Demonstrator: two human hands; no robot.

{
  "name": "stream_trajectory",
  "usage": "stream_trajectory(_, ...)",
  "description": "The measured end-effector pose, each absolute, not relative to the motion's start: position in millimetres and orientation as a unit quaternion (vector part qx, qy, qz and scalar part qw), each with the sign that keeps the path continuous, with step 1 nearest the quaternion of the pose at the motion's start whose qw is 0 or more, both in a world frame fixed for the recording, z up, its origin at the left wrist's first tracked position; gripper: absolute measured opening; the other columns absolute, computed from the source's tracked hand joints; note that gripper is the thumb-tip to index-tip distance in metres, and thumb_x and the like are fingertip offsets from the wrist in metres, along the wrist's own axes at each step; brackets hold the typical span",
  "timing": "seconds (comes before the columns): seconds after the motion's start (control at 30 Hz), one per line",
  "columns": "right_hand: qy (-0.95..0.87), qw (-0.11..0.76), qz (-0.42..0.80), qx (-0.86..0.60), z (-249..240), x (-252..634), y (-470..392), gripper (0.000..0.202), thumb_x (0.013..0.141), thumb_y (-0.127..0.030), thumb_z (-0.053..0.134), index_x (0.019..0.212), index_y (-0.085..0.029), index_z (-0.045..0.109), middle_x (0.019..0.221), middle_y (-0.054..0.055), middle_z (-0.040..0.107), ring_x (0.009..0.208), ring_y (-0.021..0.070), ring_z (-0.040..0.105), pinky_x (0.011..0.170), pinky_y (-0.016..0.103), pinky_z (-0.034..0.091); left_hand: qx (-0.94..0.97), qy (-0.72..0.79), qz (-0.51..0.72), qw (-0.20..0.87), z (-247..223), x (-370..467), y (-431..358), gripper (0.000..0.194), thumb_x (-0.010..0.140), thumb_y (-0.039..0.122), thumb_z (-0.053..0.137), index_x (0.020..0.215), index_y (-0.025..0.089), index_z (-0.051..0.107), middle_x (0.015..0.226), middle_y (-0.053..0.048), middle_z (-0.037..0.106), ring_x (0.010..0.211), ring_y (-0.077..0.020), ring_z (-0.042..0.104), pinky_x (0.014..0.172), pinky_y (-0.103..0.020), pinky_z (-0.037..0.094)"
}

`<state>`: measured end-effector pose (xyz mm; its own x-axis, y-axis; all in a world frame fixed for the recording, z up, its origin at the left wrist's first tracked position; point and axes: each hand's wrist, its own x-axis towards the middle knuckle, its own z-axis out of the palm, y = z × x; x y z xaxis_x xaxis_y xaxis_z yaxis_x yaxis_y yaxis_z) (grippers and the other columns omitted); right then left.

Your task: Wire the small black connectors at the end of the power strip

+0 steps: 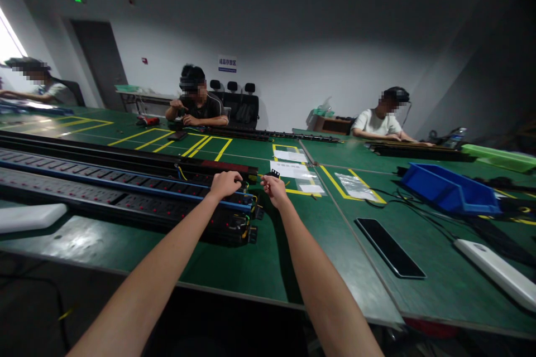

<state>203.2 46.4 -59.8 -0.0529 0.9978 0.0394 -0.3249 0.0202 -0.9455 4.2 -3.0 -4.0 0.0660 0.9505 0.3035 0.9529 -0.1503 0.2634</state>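
Long black rails [154, 213] with red dots and blue edges lie side by side on the green table, with wires and small black end pieces at their right ends. My left hand [225, 184] is over the right end of a rear rail, its fingers curled and closed; what they grip is hidden. Just right of the rail ends, my right hand [274, 188] is closed in a pinch on a small black connector [275, 173], which shows above the fingers. The two hands are apart.
A phone [390, 247], a blue bin [452, 188], cables and a white device [498, 270] are on the right. Papers [288, 169] lie beyond my right hand. A white object [31, 217] is at left. Three people sit across the table.
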Motion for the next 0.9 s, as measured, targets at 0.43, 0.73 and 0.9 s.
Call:
stream_trajectory(0.43,-0.42,0.57,0.598,-0.377,-60.1,203.5,46.8,0.016,0.069,-0.028,0.074,0.073,-0.013,0.068,0.059,0.002,0.063,0.043,0.0047,0.044,0.037,0.017,0.031,-0.732,-0.649,-0.206,0.004,-4.5,3.9,-2.5,0.027,0.079,0.031,0.058,0.1,0.032,0.076,0.105,0.001,0.078,0.104,-0.0246,0.068,0.094,-0.035,0.045)
stream_trajectory(0.73,-0.412,0.572,0.601,-0.376,-59.0,202.3,46.1,0.013,0.068,-0.025,0.072,0.071,-0.013,0.069,0.057,0.002,0.063,0.043,0.0046,0.043,0.037,0.016,0.03,-0.731,-0.651,-0.202,0.004,-5.9,3.8,-1.6,0.028,0.08,0.032,0.057,0.101,0.032,0.076,0.106,0.0,0.078,0.105,-0.0251,0.068,0.095,-0.036,0.044)
stream_trajectory(0.9,-0.414,0.573,0.602,-0.371,-61.2,202.9,47.3,0.016,0.068,-0.027,0.073,0.072,-0.013,0.069,0.058,0.002,0.063,0.043,0.0045,0.043,0.037,0.016,0.031,-0.731,-0.653,-0.2,0.003,-5.6,3.8,-1.5,0.028,0.08,0.033,0.057,0.101,0.032,0.076,0.106,0.0,0.078,0.105,-0.0247,0.068,0.095,-0.036,0.044)
